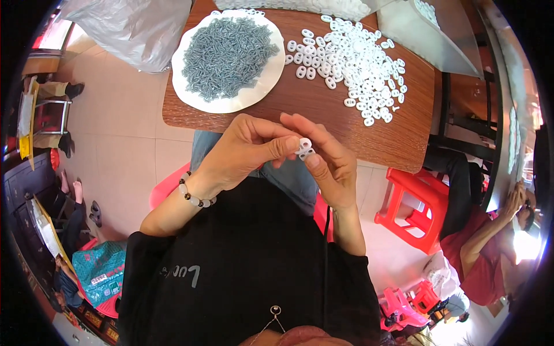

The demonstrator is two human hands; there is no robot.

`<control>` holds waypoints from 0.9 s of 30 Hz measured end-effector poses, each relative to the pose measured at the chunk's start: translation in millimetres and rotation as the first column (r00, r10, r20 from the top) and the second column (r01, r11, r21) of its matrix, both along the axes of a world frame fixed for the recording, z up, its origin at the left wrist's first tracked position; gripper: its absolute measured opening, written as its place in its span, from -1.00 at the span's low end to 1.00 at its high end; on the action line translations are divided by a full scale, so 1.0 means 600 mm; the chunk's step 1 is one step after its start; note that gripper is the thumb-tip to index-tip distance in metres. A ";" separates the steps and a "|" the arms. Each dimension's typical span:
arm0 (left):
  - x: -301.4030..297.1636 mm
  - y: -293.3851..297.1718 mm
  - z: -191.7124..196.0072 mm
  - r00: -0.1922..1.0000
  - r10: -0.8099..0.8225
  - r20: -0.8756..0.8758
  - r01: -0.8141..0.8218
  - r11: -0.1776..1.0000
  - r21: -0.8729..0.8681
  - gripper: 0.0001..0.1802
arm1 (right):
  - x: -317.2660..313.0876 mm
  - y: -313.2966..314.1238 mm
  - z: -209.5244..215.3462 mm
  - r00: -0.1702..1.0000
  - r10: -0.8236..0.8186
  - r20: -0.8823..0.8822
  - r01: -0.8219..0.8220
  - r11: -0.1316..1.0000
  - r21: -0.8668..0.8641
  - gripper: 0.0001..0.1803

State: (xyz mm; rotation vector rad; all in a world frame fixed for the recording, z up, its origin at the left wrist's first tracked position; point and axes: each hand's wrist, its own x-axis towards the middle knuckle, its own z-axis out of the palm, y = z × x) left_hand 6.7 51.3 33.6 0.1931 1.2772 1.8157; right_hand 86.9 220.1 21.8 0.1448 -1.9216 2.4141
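Note:
My left hand [245, 151] and my right hand [326, 158] meet in front of my chest, just below the near edge of a wooden table [323, 118]. Both pinch one small white plastic oval piece [304, 148] between thumbs and fingertips; a small grey metal part seems pressed against it. A bead bracelet [195, 195] circles my left wrist. On the table, a white plate [190, 92] holds a heap of small grey metal parts [228, 55]. To its right lies a loose spread of several white plastic ovals [358, 63].
A clear plastic bag [135, 29] hangs off the table's far left corner, another clear bag [415, 29] lies at the far right. A red plastic stool [412, 207] stands on the tiled floor at right, near a seated person in red [487, 242]. Other people sit at left.

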 end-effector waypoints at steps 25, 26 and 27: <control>0.003 -0.003 0.035 0.998 -0.037 -0.047 0.035 0.998 -0.045 -0.76 | 0.003 -0.017 -0.015 0.994 -0.029 -0.108 0.035 0.998 0.052 -0.51; 0.003 -0.004 0.036 0.998 -0.047 -0.042 0.045 0.998 -0.044 -0.77 | 0.004 -0.019 -0.016 0.989 -0.050 -0.137 0.058 0.997 0.052 -0.50; 0.003 -0.004 0.036 0.998 -0.056 -0.037 0.055 0.998 -0.043 -0.77 | 0.004 -0.020 -0.017 0.984 -0.072 -0.165 0.081 0.995 0.051 -0.50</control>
